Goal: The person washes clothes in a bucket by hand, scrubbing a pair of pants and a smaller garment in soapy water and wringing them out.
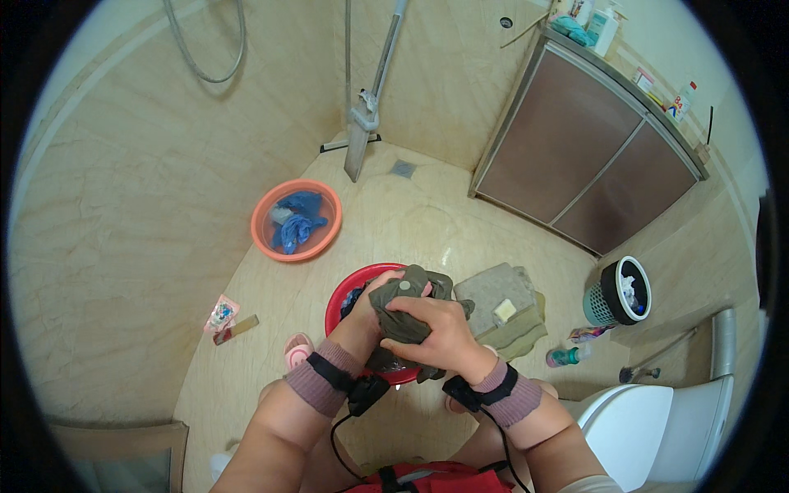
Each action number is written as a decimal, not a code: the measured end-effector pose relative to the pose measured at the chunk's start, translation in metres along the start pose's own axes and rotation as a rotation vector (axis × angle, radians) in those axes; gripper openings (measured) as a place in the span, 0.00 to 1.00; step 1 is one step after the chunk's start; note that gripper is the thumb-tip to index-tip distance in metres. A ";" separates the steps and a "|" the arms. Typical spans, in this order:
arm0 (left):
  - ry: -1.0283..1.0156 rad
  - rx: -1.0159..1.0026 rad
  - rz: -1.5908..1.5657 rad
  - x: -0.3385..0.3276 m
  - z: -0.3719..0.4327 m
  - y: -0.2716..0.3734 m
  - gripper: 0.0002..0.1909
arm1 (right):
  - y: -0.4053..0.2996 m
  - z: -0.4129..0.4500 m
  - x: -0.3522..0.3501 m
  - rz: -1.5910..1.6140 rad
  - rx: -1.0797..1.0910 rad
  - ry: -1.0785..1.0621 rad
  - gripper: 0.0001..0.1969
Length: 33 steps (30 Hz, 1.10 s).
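Both of my hands grip a bunched olive-green garment [400,320] above a red basin [333,302]. My left hand [372,301] holds it from the left, its fingers mostly hidden behind the fabric. My right hand [439,323] closes over the front and right of the bundle, thumb and fingers pressed into the cloth. A pale round button [405,285] shows near the top of the garment. Part of the olive fabric hangs over the basin's right side. Dark blue cloth [350,301] lies inside the basin at the left.
A bar of soap [504,312] rests on a folded grey cloth [487,289], beside an olive cloth [518,336]. An orange basin [254,225] holds blue cloths. At right are a waste bin [596,305], a bottle [561,357] and a toilet [635,425]. A brush [237,330] lies left.
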<state>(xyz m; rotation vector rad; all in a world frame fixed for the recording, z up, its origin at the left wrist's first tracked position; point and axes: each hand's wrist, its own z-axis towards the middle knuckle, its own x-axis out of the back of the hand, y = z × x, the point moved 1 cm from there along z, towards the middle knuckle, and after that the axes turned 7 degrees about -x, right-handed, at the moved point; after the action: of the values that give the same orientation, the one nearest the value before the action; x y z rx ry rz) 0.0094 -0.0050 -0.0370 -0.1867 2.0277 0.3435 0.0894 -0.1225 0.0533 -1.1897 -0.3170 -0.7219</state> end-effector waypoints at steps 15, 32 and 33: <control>-0.190 -0.256 0.061 -0.022 -0.020 0.025 0.25 | -0.008 0.006 0.000 -0.077 0.087 0.127 0.19; 0.049 -0.474 0.186 -0.005 -0.006 -0.011 0.11 | 0.045 0.012 -0.031 0.065 -0.283 0.357 0.14; 0.060 -0.451 0.126 -0.016 -0.005 -0.014 0.11 | 0.058 0.014 -0.021 0.084 -0.453 0.352 0.13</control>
<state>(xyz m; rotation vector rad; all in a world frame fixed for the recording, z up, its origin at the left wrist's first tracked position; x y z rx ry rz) 0.0169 -0.0202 -0.0230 -0.3510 2.0003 0.8836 0.1145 -0.0914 0.0043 -1.4592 0.2017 -0.9423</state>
